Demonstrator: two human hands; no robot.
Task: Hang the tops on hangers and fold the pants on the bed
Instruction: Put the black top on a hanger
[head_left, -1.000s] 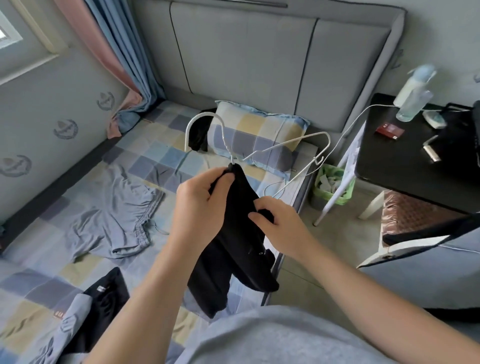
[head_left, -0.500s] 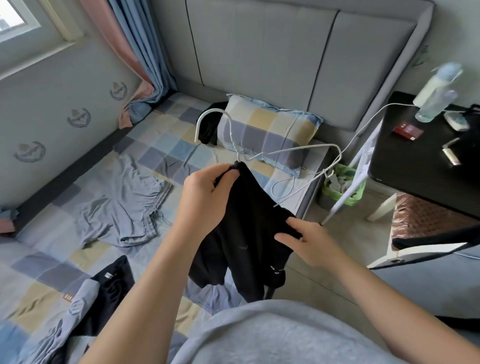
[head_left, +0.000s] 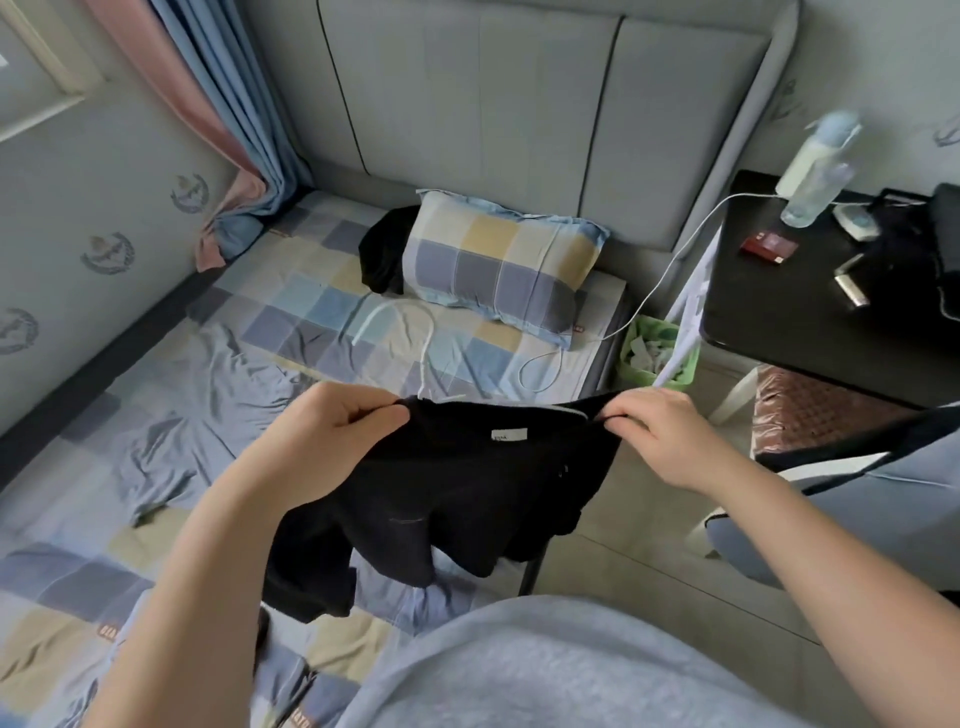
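Half a second ago the black fabric top hung bunched under the left hand at the neck of the white wire hanger. The hanger's right arm stuck out bare, and the right hand sat lower on the cloth. Now the top is stretched wide between both hands, and that hanger arm lies inside it, with only a white sliver showing at the right shoulder. The left hand pinches the left shoulder between thumb and curled fingers, and the right hand pinches the right shoulder the same way. The hanger's hook stands up above the collar.

The top hangs in the air over the right edge of the checked bed, its lower folds draping across that edge. The tiled floor lies open between the bed edge and the black table. A green plastic bin narrows this strip near the bed's head corner. Crumpled grey-blue pants lie toward the bed's left edge.
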